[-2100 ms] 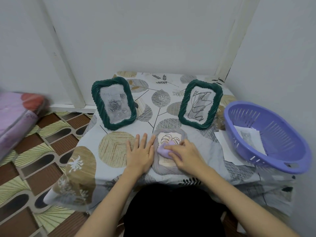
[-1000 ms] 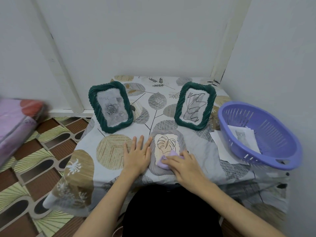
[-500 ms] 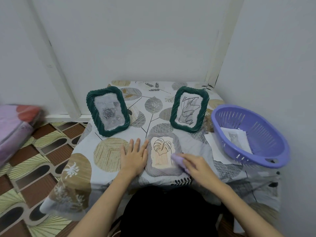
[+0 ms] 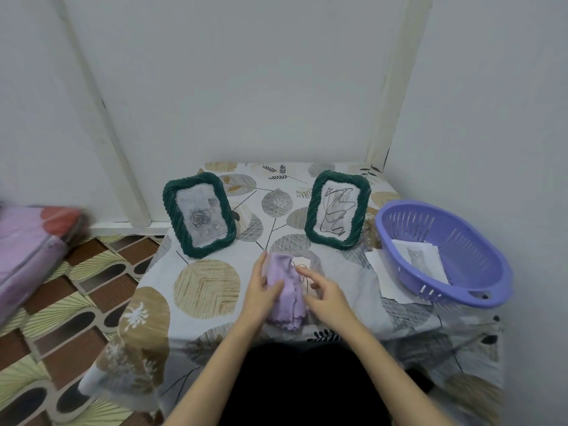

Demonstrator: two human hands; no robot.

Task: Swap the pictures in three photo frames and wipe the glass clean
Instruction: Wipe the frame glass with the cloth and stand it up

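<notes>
A purple cloth (image 4: 285,292) lies spread over a grey photo frame (image 4: 319,267) that rests flat near the table's front edge. Only a corner of its leaf picture (image 4: 302,265) shows. My left hand (image 4: 259,292) grips the cloth's left side with the thumb on top. At the cloth's right edge, my right hand (image 4: 327,298) pinches it between finger and thumb. Behind them stand two green rope-edged frames: the left frame (image 4: 201,216) holds a grey rose picture, the right frame (image 4: 337,210) a black scribble drawing.
A purple plastic basket (image 4: 445,298) with loose pictures (image 4: 422,259) in it sits at the table's right, on a white sheet (image 4: 385,272). The leaf-print tablecloth (image 4: 206,287) covers the small table in a wall corner. Pink bedding (image 4: 27,250) lies on the floor at left.
My right hand stopped wiping beside the frame and brought the cloth over it. My left hand left the table and took hold of the cloth, which is now spread out and hides most of the picture.
</notes>
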